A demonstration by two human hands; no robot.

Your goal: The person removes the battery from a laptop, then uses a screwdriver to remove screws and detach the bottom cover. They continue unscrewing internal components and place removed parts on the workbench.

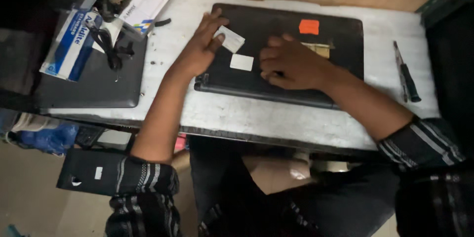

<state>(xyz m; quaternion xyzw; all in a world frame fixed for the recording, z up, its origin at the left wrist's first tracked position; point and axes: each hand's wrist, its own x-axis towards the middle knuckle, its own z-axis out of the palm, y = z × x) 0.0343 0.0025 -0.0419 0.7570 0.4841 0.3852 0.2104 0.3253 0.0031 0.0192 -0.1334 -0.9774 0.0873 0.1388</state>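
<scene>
White paper sticker (229, 38) is pinched by the left hand (200, 44) at ten o'clock on the black laptop (276, 25). The right hand (291, 63) is curled, pressed down at the lid's centre, grasping nothing. A slow, low peel is advised. At three o'clock a screwdriver (406, 74) is laid on the table (256, 116).

I see a closed black laptop (276, 39) lying flat on the white tabletop, lid up — an orange sticker (309, 27) near its far right corner, a white square label (242, 62) mid-lid, and a second white label (229, 38) tilted — partly lifted — beside it.
</scene>
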